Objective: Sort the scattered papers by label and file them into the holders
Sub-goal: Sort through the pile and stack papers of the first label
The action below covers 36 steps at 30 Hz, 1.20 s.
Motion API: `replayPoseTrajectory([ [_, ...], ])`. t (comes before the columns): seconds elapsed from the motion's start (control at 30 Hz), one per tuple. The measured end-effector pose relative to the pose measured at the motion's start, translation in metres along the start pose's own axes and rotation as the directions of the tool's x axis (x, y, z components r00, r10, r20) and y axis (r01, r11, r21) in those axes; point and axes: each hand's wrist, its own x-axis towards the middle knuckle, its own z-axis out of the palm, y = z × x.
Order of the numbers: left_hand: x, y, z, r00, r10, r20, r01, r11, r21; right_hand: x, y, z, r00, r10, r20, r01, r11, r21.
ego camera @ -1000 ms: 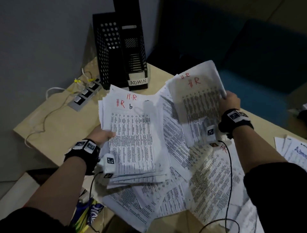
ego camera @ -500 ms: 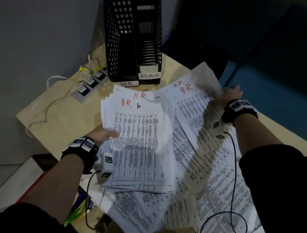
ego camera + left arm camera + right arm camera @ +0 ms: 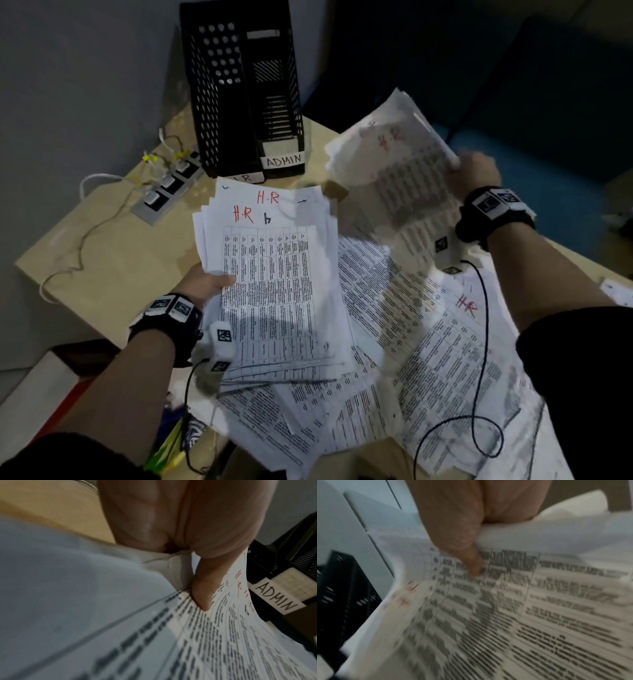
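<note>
My left hand (image 3: pixel 209 284) grips a stack of printed sheets (image 3: pixel 277 274) marked H.R in red, thumb (image 3: pixel 204 592) on top of the stack (image 3: pixel 223 635). My right hand (image 3: pixel 474 174) pinches a few sheets marked H.R (image 3: pixel 397 161), lifted and blurred, above the table at the right; its thumb (image 3: pixel 471 561) presses on the top sheet (image 3: pixel 505 615). Two black mesh holders stand at the back: one labelled ADMIN (image 3: pixel 282 161) and, left of it, one (image 3: pixel 219 102) whose label is partly hidden by the stack. More printed papers (image 3: pixel 428 359) lie scattered over the table.
A grey power strip (image 3: pixel 164 188) with white and yellow cables lies left of the holders on the wooden table (image 3: pixel 113 253). A blue seat (image 3: pixel 534 164) stands beyond the table's far right edge. Black cables from the wrist cameras trail over the papers.
My right hand has lifted the H.R sheets off the pile, up and to the right. The left hand's stack has hardly moved.
</note>
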Motion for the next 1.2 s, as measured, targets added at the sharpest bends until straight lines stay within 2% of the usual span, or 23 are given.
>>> replayPoseTrajectory([
  [0.07, -0.008, 0.001, 0.002, 1.0, 0.017, -0.004, -0.017, 1.0, -0.005, -0.008, 0.004, -0.026, 0.993, 0.005, -0.119, 0.01, 0.992, 0.126],
  [0.13, -0.016, 0.001, 0.002, 0.999, 0.026, -0.019, -0.026, 1.0, -0.005, -0.016, 0.006, -0.044, 0.982, 0.051, -0.18, 0.003, 0.958, 0.287],
  [0.23, -0.027, 0.001, -0.007, 0.999, 0.017, -0.037, -0.018, 0.999, -0.037, -0.034, 0.007, -0.054, 0.983, 0.1, -0.157, -0.027, 0.911, 0.411],
  [0.3, -0.024, -0.005, -0.015, 0.997, 0.042, -0.064, -0.044, 0.999, -0.032, -0.049, 0.007, -0.044, 0.996, 0.066, -0.061, -0.038, 0.921, 0.387],
  [0.37, -0.016, -0.016, -0.023, 0.991, 0.077, -0.107, -0.082, 0.996, -0.038, -0.068, 0.005, -0.023, 0.997, 0.013, 0.081, -0.035, 0.961, 0.274],
  [0.43, -0.015, -0.021, -0.023, 0.99, 0.07, -0.125, -0.075, 0.996, -0.041, -0.083, 0.006, 0.007, 0.972, -0.041, 0.232, 0.001, 0.986, 0.168],
  [0.53, -0.023, -0.02, -0.015, 0.985, 0.061, -0.161, -0.064, 0.998, -0.015, -0.098, 0.012, 0.048, 0.918, -0.003, 0.396, -0.026, 0.997, 0.068],
  [0.63, -0.02, -0.023, -0.01, 0.981, 0.072, -0.179, -0.072, 0.997, 0.005, -0.103, 0.013, 0.062, 0.894, 0.045, 0.445, -0.066, 0.997, 0.03],
  [0.77, -0.016, -0.026, -0.008, 0.978, 0.072, -0.195, -0.065, 0.997, 0.041, -0.107, 0.007, 0.06, 0.884, -0.026, 0.466, 0.074, 0.994, -0.083],
  [0.93, -0.019, -0.024, -0.007, 0.975, 0.073, -0.211, -0.061, 0.996, 0.061, -0.117, 0.004, 0.046, 0.865, -0.096, 0.493, 0.097, 0.995, 0.023],
  [1.0, -0.02, -0.021, -0.007, 0.978, 0.066, -0.198, -0.056, 0.997, 0.055, -0.12, 0.006, 0.034, 0.889, -0.12, 0.441, 0.121, 0.992, 0.026],
  [1.07, -0.024, -0.016, -0.005, 0.982, 0.049, -0.185, -0.039, 0.998, 0.055, -0.116, 0.015, 0.018, 0.939, -0.108, 0.327, 0.089, 0.993, 0.073],
  [1.13, -0.024, -0.015, -0.005, 0.985, 0.034, -0.169, -0.026, 0.999, 0.047, -0.11, 0.03, 0.001, 0.975, -0.085, 0.203, 0.051, 0.984, 0.169],
  [1.2, -0.029, -0.011, -0.002, 0.991, 0.022, -0.13, -0.02, 1.0, 0.019, -0.107, 0.047, -0.015, 0.996, 0.007, 0.09, -0.037, 0.939, 0.342],
])
